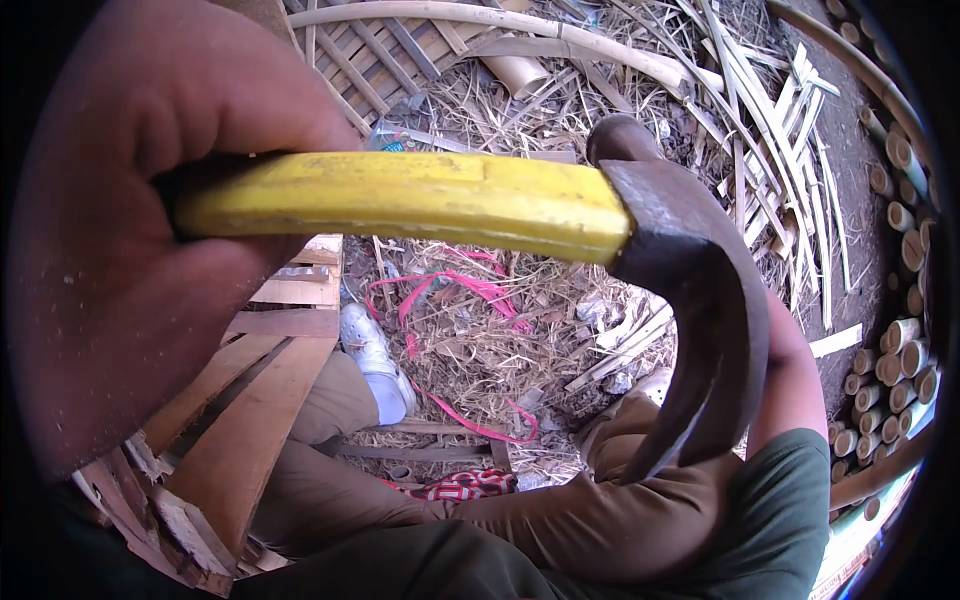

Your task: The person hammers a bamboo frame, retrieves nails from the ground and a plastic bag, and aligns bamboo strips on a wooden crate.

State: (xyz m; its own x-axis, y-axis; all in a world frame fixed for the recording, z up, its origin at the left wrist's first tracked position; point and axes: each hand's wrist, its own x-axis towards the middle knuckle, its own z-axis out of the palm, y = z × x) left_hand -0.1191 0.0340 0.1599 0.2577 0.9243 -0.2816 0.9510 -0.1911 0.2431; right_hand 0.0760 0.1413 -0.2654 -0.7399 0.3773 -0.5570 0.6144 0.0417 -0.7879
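Note:
Close to the camera, my left hand (130,230) is wrapped around the yellow handle of a claw hammer (420,195). The handle lies nearly level, and the dark metal head (690,220) is at its right end. The curved claw points down and the round striking face points up. My right arm (795,370), in a green sleeve, reaches up at the right and passes behind the hammer head. The right hand does not show. At the lower left, below my left hand, is a structure of wooden boards (240,430).
Bent legs in brown trousers (600,520) and a white shoe (370,350) are below. Pink ribbon (470,290) lies on straw-littered ground. Split bamboo strips (770,130) and a woven bamboo panel (370,60) are at the top. Cut bamboo poles (900,360) are stacked at right.

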